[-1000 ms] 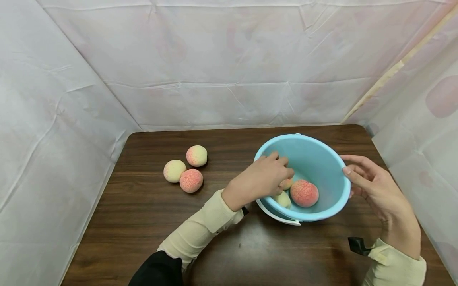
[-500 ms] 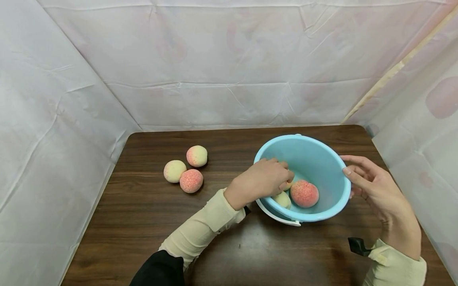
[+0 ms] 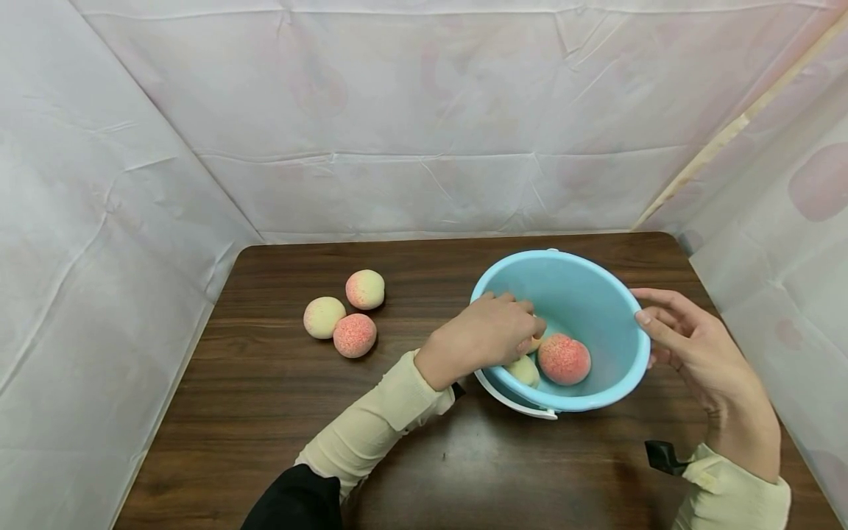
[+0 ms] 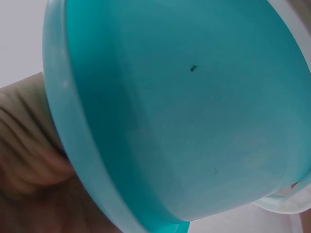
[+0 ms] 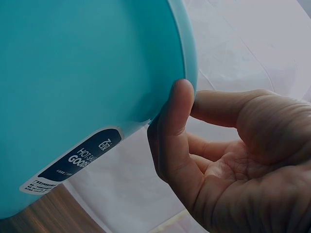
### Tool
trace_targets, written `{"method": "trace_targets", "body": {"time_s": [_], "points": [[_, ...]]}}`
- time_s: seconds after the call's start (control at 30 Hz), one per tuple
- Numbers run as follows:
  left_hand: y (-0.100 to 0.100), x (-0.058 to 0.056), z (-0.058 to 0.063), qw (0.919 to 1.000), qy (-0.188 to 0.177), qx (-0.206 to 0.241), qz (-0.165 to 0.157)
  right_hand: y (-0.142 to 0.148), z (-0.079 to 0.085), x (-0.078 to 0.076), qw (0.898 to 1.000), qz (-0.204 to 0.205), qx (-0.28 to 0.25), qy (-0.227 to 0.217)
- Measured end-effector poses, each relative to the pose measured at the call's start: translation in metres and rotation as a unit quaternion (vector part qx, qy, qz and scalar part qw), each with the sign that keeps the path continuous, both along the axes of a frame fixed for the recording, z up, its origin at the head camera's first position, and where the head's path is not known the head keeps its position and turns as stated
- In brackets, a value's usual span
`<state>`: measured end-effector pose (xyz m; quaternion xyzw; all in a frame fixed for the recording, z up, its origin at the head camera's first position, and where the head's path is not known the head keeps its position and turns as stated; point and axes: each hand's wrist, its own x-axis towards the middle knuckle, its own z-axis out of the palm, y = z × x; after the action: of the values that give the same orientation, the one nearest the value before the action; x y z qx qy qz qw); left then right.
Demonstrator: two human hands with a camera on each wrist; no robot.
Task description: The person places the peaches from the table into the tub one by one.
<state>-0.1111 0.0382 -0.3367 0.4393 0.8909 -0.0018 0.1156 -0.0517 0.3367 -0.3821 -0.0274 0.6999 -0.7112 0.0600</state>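
A light blue bucket (image 3: 599, 302) stands tilted toward me at the table's right side. My left hand (image 3: 482, 333) reaches over its near-left rim, fingers curled down round a peach (image 3: 535, 344) that is mostly hidden beneath them. Beside that hand, a pale yellow peach (image 3: 524, 372) and a red peach (image 3: 564, 358) lie inside the bucket. My right hand (image 3: 695, 342) pinches the right rim between thumb and fingers. The right wrist view shows this hold (image 5: 181, 104) on the rim up close. In the left wrist view, the bucket's outer wall (image 4: 194, 126) hides the left fingers.
Three more peaches lie together on the left of the dark wooden table (image 3: 252, 412): a yellow-pink one (image 3: 365, 289), a pale one (image 3: 324, 317) and a red one (image 3: 354, 336). The bucket's white handle (image 3: 513, 403) hangs on its near side. White sheeting (image 3: 424, 147) surrounds the table.
My left hand has sunk slightly deeper into the bucket, and its fingers cover more of the peach beneath them. The right hand and the bucket have stayed in place.
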Motion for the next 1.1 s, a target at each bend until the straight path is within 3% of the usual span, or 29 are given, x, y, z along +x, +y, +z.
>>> {"method": "trace_targets", "body": {"time_s": [0.33, 0.8, 0.93, 1.1], "points": [[0.000, 0.001, 0.003, 0.9998, 0.012, -0.014, -0.003, 0.000, -0.001, 0.000, 1.000, -0.001, -0.003, -0.004], [-0.009, 0.004, -0.002, 0.9944, 0.099, 0.037, -0.011, 0.001, 0.000, 0.000, 1.000, -0.002, -0.003, -0.003], [-0.012, 0.004, -0.006, 0.9877, 0.136, 0.077, -0.009, 0.001, 0.000, 0.000, 1.000, -0.003, 0.001, -0.003], [-0.017, 0.004, -0.011, 0.9717, 0.199, 0.126, -0.004, 0.001, 0.000, 0.000, 1.000, -0.004, 0.003, -0.003]]}}
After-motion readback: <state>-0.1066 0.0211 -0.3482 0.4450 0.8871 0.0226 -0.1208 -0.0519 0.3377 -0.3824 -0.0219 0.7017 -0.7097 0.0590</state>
